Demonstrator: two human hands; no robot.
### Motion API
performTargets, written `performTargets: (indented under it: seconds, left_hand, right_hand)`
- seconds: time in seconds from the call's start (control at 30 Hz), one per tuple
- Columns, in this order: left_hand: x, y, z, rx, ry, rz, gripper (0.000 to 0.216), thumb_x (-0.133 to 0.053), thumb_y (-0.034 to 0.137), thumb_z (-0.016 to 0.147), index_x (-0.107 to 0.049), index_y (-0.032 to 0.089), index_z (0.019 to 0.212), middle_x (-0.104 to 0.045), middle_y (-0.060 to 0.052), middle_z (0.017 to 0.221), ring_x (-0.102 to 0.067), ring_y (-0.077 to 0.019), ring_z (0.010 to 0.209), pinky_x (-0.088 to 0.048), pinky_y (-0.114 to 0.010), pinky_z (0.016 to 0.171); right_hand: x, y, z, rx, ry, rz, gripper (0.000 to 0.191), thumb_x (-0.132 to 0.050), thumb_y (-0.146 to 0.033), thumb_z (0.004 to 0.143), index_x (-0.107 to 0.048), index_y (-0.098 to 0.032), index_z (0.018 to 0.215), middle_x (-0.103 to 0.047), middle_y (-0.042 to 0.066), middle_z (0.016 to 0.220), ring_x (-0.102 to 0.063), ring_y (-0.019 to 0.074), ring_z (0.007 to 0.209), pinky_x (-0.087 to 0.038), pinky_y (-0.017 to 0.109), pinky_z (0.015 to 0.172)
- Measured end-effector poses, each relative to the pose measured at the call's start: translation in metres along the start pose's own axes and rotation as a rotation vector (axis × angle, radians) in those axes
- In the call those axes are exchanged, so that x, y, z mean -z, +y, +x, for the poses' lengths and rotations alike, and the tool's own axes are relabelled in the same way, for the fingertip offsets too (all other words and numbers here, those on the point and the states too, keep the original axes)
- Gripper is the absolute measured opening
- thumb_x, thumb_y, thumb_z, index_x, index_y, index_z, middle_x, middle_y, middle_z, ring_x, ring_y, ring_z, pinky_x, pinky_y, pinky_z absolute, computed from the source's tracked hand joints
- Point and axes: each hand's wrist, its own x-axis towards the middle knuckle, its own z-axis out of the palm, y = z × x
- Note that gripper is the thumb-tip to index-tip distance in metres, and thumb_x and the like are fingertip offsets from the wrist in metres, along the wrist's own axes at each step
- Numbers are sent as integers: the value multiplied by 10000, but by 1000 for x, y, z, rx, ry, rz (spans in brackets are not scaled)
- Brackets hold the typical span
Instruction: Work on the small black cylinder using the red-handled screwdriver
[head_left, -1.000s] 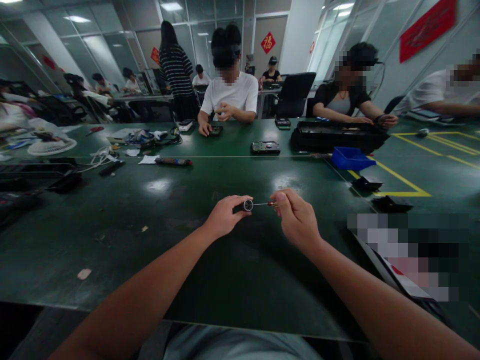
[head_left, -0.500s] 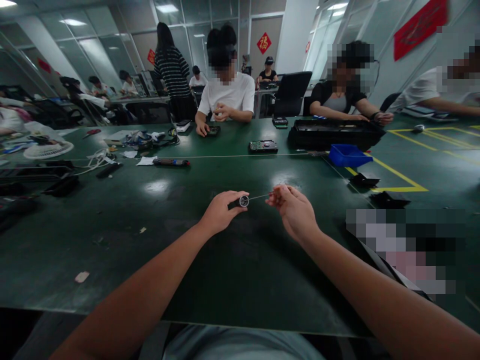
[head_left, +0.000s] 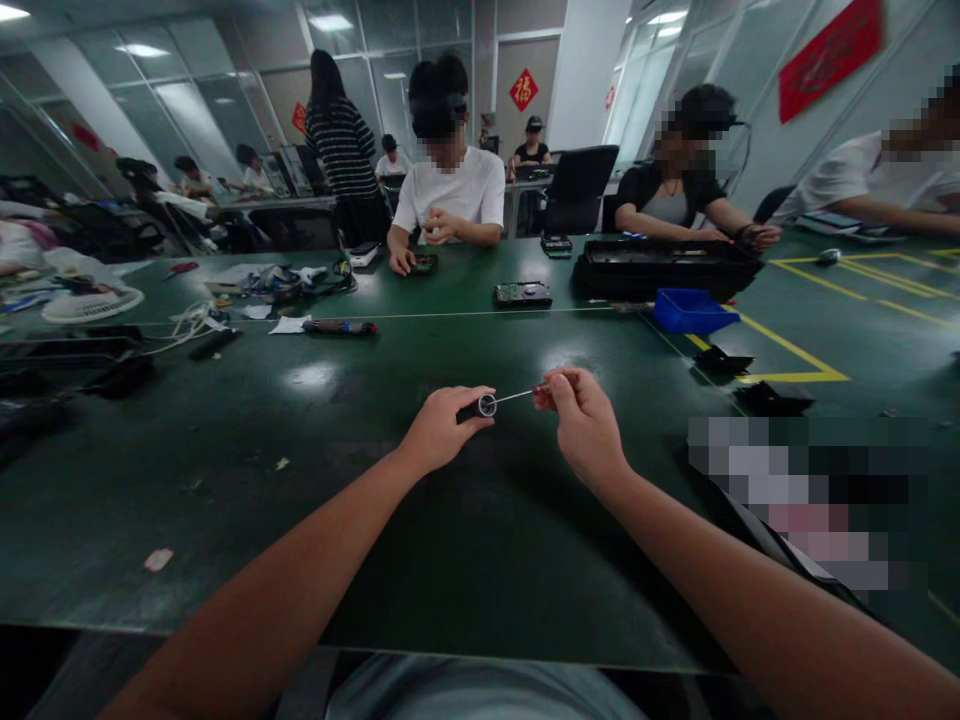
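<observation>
Between the thumb and fingers of my left hand [head_left: 442,428] is a small dark cylindrical part [head_left: 487,406]. Its round silver-rimmed end faces right and toward me. My right hand [head_left: 587,420] is closed around the reddish handle of a thin screwdriver [head_left: 514,397]. The slim metal shaft points left, and its tip reaches the ringed end of the part; whether it sits inside the ring or only touches it I cannot tell. Both hands are held above the green table [head_left: 480,560], in front of me.
Ahead lie a hard drive [head_left: 523,294], a pen-shaped tool [head_left: 341,327] and a blue bin [head_left: 694,311]. A long black casing [head_left: 667,268] stands behind the bin. Black brackets [head_left: 772,398] are at the right, a white fan guard [head_left: 91,304] at far left. Co-workers sit across the table.
My right hand has turned slightly, its fingers closing further around the screwdriver handle. The left hand keeps its hold on the part. The whole view has shifted a little.
</observation>
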Motion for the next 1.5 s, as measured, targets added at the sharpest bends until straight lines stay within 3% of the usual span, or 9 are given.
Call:
performTargets:
  seconds: [0.37, 0.43, 0.57, 0.83, 1.0, 1.1, 1.37, 1.5]
  left_hand:
    - [1, 2, 0, 27, 8, -23, 397, -731, 256, 876, -654, 243, 1264, -699, -40, 1188, -632, -229, 1102, -454, -418, 1038]
    - [0, 1, 0, 28, 14, -25, 402, -733, 250, 874, -651, 241, 1267, -698, -39, 1189, -631, -226, 1102, -456, -414, 1034]
    - [0, -1, 0, 14, 17, -23, 398, -740, 243, 867, -657, 249, 1256, -702, -35, 1172, -634, -223, 1093, -465, -408, 1019]
    - [0, 0, 0, 8, 21, -37, 408, -742, 248, 867, -650, 253, 1264, -701, -34, 1181, -635, -223, 1101, -462, -411, 1022]
    - [-1, 0, -1, 3, 34, -14, 397, -744, 250, 866, -657, 249, 1253, -704, -34, 1172, -637, -222, 1088, -461, -407, 1011]
    - [-1, -2, -1, -11, 32, 7, 394, -741, 269, 870, -656, 259, 1255, -708, -29, 1161, -637, -224, 1081, -462, -407, 999]
    - [-1, -5, -1, -6, 21, 36, 396, -719, 291, 888, -642, 276, 1277, -698, -34, 1193, -627, -232, 1111, -456, -436, 1017]
    - [-1, -5, -1, -4, 19, 41, 394, -714, 289, 892, -643, 270, 1279, -692, -45, 1216, -620, -241, 1134, -451, -453, 1028]
  right_hand:
    - [4, -10, -2, 72, -37, -125, 215, -498, -400, 983, -601, -212, 971, -702, 42, 824, -670, 192, 752, -525, 369, 730]
    - [5, -13, -2, 49, -55, -137, 239, -534, -430, 963, -615, -208, 937, -712, 41, 797, -671, 189, 724, -513, 347, 695]
    - [7, -22, -2, 25, -63, -310, 355, -648, -501, 880, -571, -215, 684, -654, 3, 593, -564, 146, 522, -408, 291, 545]
    - [8, -20, 0, -5, 13, -351, 375, -611, -537, 894, -609, -210, 711, -658, 3, 607, -566, 151, 545, -392, 283, 561]
    - [8, -19, 0, 69, 29, -463, 525, -605, -547, 881, -409, -228, 513, -424, -51, 460, -388, 110, 454, -297, 278, 510]
    - [7, -19, -1, 126, 12, -495, 537, -599, -540, 886, -402, -225, 498, -356, -61, 458, -344, 102, 447, -266, 277, 495]
    - [6, -20, -3, 187, -59, -488, 406, -639, -451, 865, -443, -235, 583, -426, -63, 482, -388, 105, 445, -278, 272, 484]
    - [8, -23, -4, 186, -87, -496, 300, -643, -441, 865, -535, -235, 677, -566, -24, 574, -504, 139, 520, -360, 281, 534]
